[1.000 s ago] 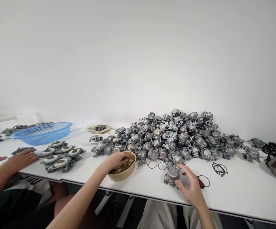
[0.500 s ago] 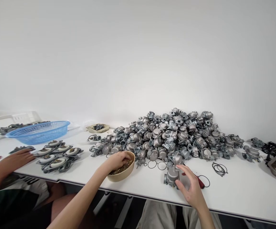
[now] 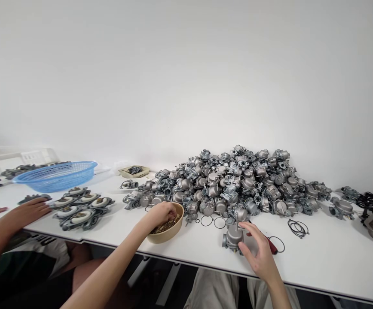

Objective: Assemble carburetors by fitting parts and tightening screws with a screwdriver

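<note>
Rests left hand (image 3: 160, 214) in bowl (image 3: 166, 237) of brass bits (image 3: 169, 225), with any hold too hidden to tell, and holds nearer right hand (image 3: 260, 254), with fingers wide, beside carburetor (image 3: 233, 235) right of bowl, on side away from bowl.

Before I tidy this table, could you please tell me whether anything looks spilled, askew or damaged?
Nothing stands out as spilled or damaged: the brassy pieces sit within the tan bowl. Only some black rings lie loose on the table, slightly untidy.
</note>
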The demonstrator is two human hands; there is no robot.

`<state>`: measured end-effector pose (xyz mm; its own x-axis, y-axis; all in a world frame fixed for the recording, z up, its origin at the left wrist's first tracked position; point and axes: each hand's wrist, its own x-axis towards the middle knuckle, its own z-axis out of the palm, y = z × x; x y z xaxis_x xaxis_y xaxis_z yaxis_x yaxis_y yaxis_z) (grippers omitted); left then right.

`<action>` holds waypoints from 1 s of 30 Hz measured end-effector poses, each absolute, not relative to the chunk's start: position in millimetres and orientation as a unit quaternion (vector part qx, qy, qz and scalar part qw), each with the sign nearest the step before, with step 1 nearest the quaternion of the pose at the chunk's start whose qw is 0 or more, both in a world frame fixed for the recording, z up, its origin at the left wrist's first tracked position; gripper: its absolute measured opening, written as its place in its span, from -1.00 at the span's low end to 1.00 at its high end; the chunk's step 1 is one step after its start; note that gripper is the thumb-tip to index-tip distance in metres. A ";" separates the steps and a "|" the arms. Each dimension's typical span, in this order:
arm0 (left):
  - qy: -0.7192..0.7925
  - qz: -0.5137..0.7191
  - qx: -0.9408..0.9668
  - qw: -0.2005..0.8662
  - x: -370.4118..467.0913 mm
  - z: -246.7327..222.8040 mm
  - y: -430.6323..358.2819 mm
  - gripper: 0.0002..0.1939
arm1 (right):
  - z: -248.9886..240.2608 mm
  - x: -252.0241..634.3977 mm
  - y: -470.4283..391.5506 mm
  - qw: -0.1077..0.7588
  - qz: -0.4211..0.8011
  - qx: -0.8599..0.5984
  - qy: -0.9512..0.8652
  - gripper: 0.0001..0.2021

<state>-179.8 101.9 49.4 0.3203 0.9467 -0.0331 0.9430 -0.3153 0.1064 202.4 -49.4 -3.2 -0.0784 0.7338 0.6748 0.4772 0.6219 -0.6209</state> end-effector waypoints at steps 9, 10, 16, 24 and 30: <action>0.604 0.015 0.796 0.041 -180.7 52.1 108.2 -0.61 | -4.2 203.7 -50.0 0.529 0.127 -0.420 -0.726 -0.63; 0.609 0.015 0.792 0.042 -181.0 52.4 108.5 -0.63 | -3.9 203.7 -50.0 0.530 0.128 -0.418 -0.727 -0.63; 0.621 0.015 0.781 0.067 -175.5 52.9 106.9 -0.85 | -1.7 203.2 -50.1 0.533 0.126 -0.412 -0.728 -0.62; 0.648 0.020 0.754 0.104 -170.8 52.9 109.2 -0.87 | -3.2 204.1 -48.8 0.532 0.125 -0.412 -0.729 -0.63; 0.657 0.011 0.743 0.124 -173.2 52.5 115.8 -0.85 | -4.1 204.1 -49.2 0.529 0.122 -0.413 -0.731 -0.63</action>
<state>-173.2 115.8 52.5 0.1354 0.9798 -0.1472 0.9746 -0.1049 0.1978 204.1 -49.2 -4.1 -0.0984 0.7332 0.6729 0.4739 0.6291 -0.6161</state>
